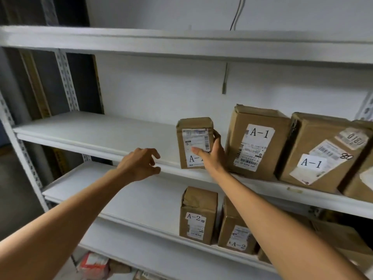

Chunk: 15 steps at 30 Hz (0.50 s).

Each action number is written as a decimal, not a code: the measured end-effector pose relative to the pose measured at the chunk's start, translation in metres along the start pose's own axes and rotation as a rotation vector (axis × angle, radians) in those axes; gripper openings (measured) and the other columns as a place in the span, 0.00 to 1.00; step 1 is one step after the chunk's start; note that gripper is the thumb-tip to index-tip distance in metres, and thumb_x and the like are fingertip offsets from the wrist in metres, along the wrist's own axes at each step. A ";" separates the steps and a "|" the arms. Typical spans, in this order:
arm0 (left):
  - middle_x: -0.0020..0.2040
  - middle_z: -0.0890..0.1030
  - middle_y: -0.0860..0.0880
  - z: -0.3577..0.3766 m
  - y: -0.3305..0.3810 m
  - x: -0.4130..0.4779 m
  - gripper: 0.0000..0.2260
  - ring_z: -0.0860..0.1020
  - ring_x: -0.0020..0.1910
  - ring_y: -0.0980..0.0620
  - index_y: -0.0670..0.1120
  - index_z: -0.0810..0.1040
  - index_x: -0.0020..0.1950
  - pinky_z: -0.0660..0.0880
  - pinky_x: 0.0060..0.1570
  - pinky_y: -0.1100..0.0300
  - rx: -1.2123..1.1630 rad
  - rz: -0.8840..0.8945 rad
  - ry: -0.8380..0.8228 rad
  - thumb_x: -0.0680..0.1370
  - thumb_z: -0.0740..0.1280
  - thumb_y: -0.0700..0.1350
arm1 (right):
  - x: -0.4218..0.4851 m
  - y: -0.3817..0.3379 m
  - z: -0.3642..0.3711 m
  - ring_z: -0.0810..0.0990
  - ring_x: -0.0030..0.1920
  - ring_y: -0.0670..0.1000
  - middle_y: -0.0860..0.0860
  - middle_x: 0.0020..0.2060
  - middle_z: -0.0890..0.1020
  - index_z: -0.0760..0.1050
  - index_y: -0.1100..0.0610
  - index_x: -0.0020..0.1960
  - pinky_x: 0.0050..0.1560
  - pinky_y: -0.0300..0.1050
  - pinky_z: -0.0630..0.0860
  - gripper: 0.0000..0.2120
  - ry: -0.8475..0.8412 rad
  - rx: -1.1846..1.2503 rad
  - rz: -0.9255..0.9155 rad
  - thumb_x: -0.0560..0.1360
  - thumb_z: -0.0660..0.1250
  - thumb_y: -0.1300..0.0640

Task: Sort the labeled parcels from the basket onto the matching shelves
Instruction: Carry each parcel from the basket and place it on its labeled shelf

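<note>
Right hand (212, 156) grips parcel (194, 138) upright on A-1 shelf (80, 128), label facing out for reading; left hand (139, 164) loosely curled, empty.

— What do we have on the middle shelf (90, 130)?
— We see a tall A-1 box (256, 140) standing on it. Just left of that box a small A-1 parcel (194, 142) stands upright at the front edge. Just right of it sits a wider A-1 box (321, 150).
— And below the tall box?
— We find the lower shelf (131, 199). A right A-2 box (236, 229) is under the tall box, and a left A-2 box (198, 215) is beside it.
— Above?
— The top shelf (181, 43); we cannot see its load.
</note>
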<state>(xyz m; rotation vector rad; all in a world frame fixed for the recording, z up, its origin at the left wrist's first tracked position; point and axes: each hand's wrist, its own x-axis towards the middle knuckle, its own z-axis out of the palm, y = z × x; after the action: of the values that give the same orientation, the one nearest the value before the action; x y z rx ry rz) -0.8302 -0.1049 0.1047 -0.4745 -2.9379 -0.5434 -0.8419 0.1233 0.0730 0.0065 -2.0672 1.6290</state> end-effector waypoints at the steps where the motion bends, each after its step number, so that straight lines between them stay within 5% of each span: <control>1: 0.49 0.81 0.54 0.001 0.000 0.002 0.18 0.80 0.47 0.51 0.53 0.76 0.61 0.77 0.50 0.54 -0.003 0.007 -0.008 0.73 0.71 0.52 | 0.001 0.007 0.000 0.78 0.55 0.46 0.49 0.57 0.78 0.62 0.56 0.69 0.52 0.32 0.76 0.33 0.018 -0.014 0.026 0.69 0.76 0.60; 4: 0.51 0.81 0.53 0.003 0.000 0.010 0.18 0.79 0.48 0.50 0.52 0.75 0.62 0.77 0.52 0.52 0.001 0.029 -0.025 0.73 0.71 0.51 | 0.009 0.015 -0.001 0.75 0.61 0.52 0.53 0.61 0.76 0.61 0.59 0.68 0.60 0.46 0.75 0.34 0.056 -0.064 0.094 0.69 0.75 0.60; 11: 0.53 0.81 0.52 -0.004 0.000 0.029 0.19 0.79 0.50 0.50 0.53 0.74 0.64 0.77 0.52 0.54 0.028 0.096 -0.050 0.74 0.70 0.52 | 0.022 0.010 0.005 0.76 0.61 0.54 0.54 0.59 0.78 0.63 0.53 0.57 0.61 0.49 0.75 0.29 0.158 -0.266 0.124 0.66 0.78 0.57; 15: 0.54 0.81 0.52 -0.011 -0.001 0.037 0.19 0.79 0.51 0.50 0.53 0.74 0.64 0.75 0.49 0.57 0.024 0.141 -0.050 0.74 0.70 0.52 | 0.018 0.002 0.008 0.73 0.65 0.55 0.54 0.64 0.75 0.58 0.59 0.69 0.65 0.51 0.72 0.42 0.159 -0.369 0.168 0.64 0.79 0.52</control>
<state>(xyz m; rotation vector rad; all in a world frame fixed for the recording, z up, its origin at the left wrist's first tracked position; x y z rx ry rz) -0.8644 -0.0994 0.1203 -0.6959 -2.9244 -0.4851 -0.8615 0.1219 0.0769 -0.4184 -2.2582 1.2664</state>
